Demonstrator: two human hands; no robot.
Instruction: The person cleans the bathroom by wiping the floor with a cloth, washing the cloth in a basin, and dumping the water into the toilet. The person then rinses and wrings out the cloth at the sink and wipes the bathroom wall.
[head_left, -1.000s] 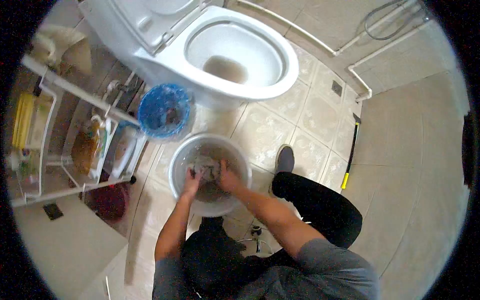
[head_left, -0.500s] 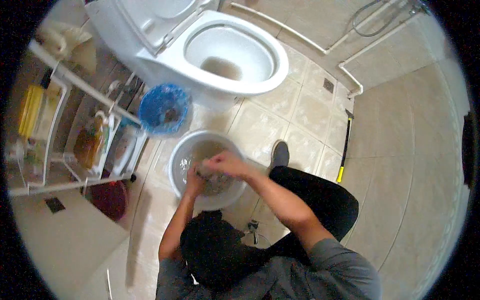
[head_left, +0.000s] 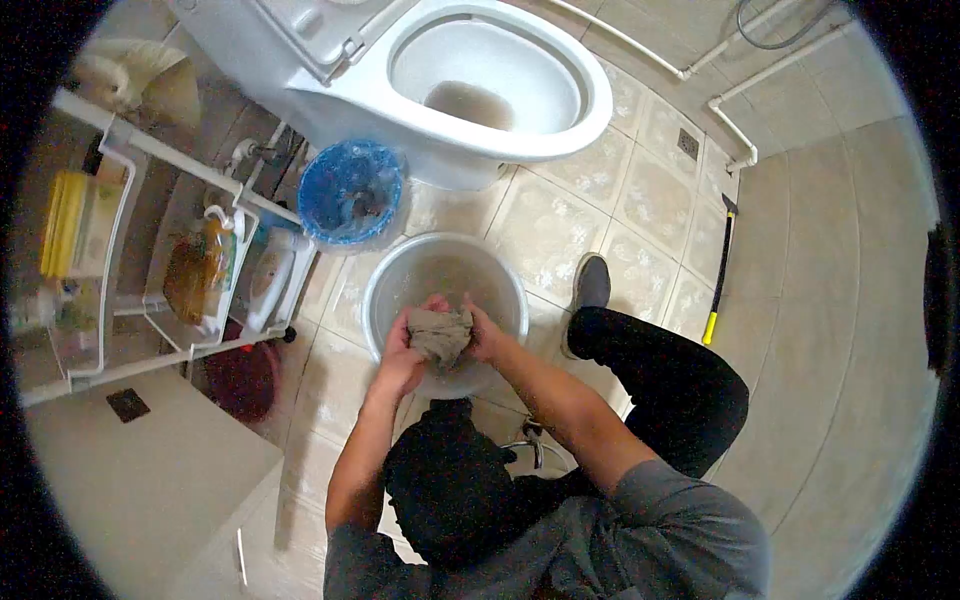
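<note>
A wet grey-brown cloth (head_left: 438, 334), bunched up, is held between both hands over a round, light grey basin (head_left: 374, 308) on the floor. My left hand (head_left: 402, 358) grips the cloth's left side, with its fingers curled round it. On the right side, my right hand (head_left: 482, 334) has its fingers closed on the same cloth. Murky water (head_left: 450, 270) shows in the basin beyond the cloth. The undersides of the cloth and some fingertips are hidden.
A toilet (head_left: 590, 110) with its lid up stands beyond the basin. Beside it is a blue-lined bin (head_left: 352, 192). A white shelf rack (head_left: 150, 145) and dark red bucket (head_left: 243, 380) are at left. A black-and-yellow tool (head_left: 718, 275) leans at right.
Both hands have come together round the cloth and lifted it higher above the water, where it now shows clearly. The camera view has shifted slightly.
</note>
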